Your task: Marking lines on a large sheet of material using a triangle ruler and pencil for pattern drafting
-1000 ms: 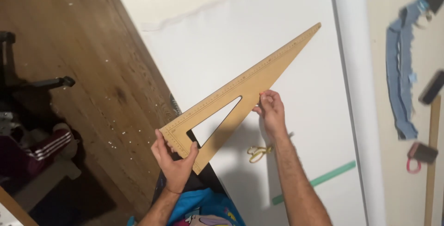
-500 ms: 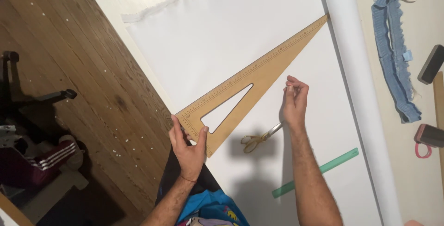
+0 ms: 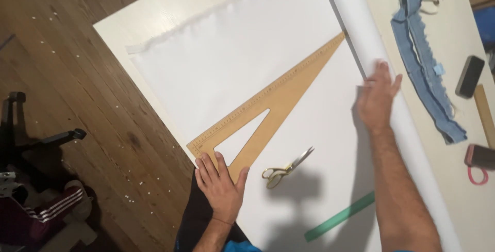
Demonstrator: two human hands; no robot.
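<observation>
A large wooden set square (image 3: 281, 97) lies flat on a sheet of white paper (image 3: 232, 66) unrolled over the table. My left hand (image 3: 220, 182) presses flat on the square's near corner at the table's edge. My right hand (image 3: 378, 94) rests open on the white paper roll (image 3: 361, 30), fingers spread, holding nothing. Gold-handled scissors (image 3: 284, 168) lie on the paper between my two arms.
A green strip (image 3: 340, 216) lies on the paper near me. Right of the roll lie a blue denim strip (image 3: 428, 71), a dark phone (image 3: 470, 76), a wooden ruler (image 3: 485, 114) and a pink-edged item (image 3: 479, 158). Wooden floor and a chair base (image 3: 36, 143) are at left.
The set square went from held above the paper to lying flat on it. My right hand let go of it and moved right onto the roll. My left hand flattened onto its corner.
</observation>
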